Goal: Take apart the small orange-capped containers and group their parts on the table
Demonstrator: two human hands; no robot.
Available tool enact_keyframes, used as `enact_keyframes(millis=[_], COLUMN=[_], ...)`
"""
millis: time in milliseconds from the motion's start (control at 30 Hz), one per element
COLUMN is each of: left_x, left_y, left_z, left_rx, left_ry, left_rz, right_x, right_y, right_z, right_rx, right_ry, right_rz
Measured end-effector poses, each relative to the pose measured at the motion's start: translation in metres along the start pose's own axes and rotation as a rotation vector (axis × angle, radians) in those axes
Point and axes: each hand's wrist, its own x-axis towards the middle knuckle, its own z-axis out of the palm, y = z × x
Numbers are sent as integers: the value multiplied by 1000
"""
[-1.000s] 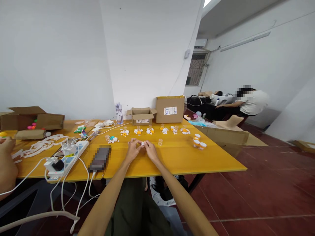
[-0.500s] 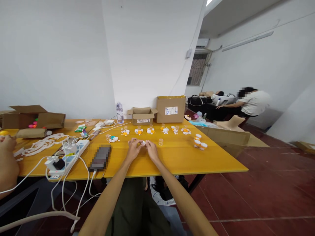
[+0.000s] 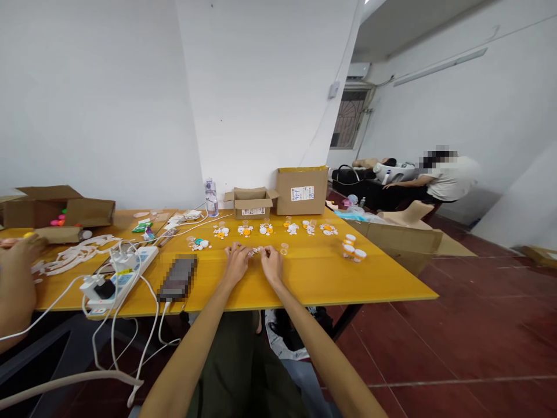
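My left hand [image 3: 237, 262] rests low over the table with its fingers curled down. My right hand [image 3: 272, 265] is close beside it, its fingertips pinched at a small cluster of white plastic pieces [image 3: 256, 251] in the gap between the hands. Whatever my left fingers close on is hidden under them. Just right of my right hand stands a small clear cup [image 3: 284, 249]. Beyond the hands, several little heaps of white and orange parts [image 3: 266, 230] lie in a row, with clear cups among them. A heap with a teal piece [image 3: 199, 243] sits to the left.
Several white-lidded tubs [image 3: 354, 249] stand at the right on the yellow table [image 3: 322, 284]. Cardboard boxes [image 3: 301, 193] and a bottle [image 3: 211, 198] are at the wall. A phone [image 3: 178, 277], power strip [image 3: 124, 281] and cables lie left. Another person's hand [image 3: 17, 273] is far left.
My hands have moved slightly apart and lower toward the tabletop, and the white pieces between them look more spread out. The other person's hand at far left has shifted right.
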Motion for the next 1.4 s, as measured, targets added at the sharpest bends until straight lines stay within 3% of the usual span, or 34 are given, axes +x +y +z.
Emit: enact_keyframes(millis=[200, 333, 500, 633, 800, 1067, 1400], left_x=[0, 1, 2, 0, -2, -3, -3], left_y=[-1, -5, -19, -27, -30, -32, -31], left_z=[1, 4, 5, 5, 7, 10, 9], left_rx=[0, -101, -196, -209, -259, -466, -547], left_ry=[-26, 37, 205, 156, 85, 15, 29], left_rz=[-2, -47, -247, -420, -316, -208, -189], right_x=[1, 2, 2, 1, -2, -9, -8], right_y=[13, 26, 34, 25, 8, -7, 0], right_z=[5, 11, 13, 10, 6, 1, 4], right_rx=[-118, -125, -84, -82, -51, -177, -268], right_ry=[-53, -43, -24, -40, -119, -377, -410], right_rz=[-40, -110, -178, -159, -229, -532, -548])
